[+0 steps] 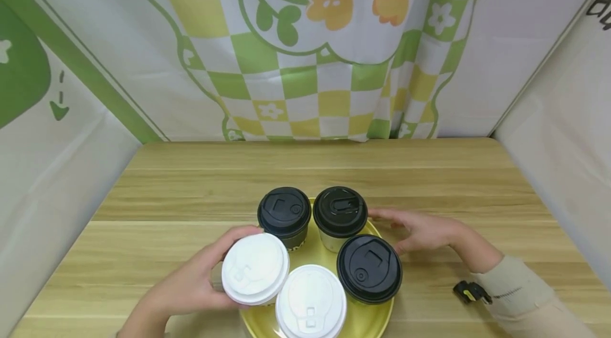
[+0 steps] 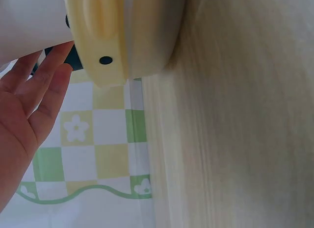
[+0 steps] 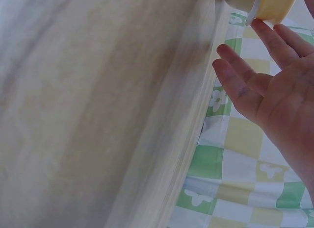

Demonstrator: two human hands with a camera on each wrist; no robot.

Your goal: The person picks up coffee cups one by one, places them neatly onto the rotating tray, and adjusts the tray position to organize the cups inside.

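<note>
A round yellow tray (image 1: 312, 250) carries several lidded paper cups. My left hand (image 1: 200, 274) spans the front-left white-lidded cup (image 1: 255, 269), thumb on the near side and fingers at the far side. In the left wrist view the fingers (image 2: 49, 86) lie against its white wall, beside the tray's yellow side (image 2: 105, 37). Beside it stands another white-lidded cup (image 1: 311, 301). My right hand (image 1: 425, 229) reaches in at the tray's right, fingers extended, by the rear-right black-lidded cup (image 1: 340, 210) and the front-right black-lidded cup (image 1: 369, 269). In the right wrist view, fingertips (image 3: 257, 26) meet the yellow side.
Another black-lidded cup (image 1: 284, 210) stands at the tray's back left. A small black and yellow object (image 1: 470, 292) lies by the right sleeve (image 1: 517, 285). Behind the wooden table (image 1: 191, 184) hangs a checked, flowered curtain (image 1: 300, 83), with pale fabric walls at both sides.
</note>
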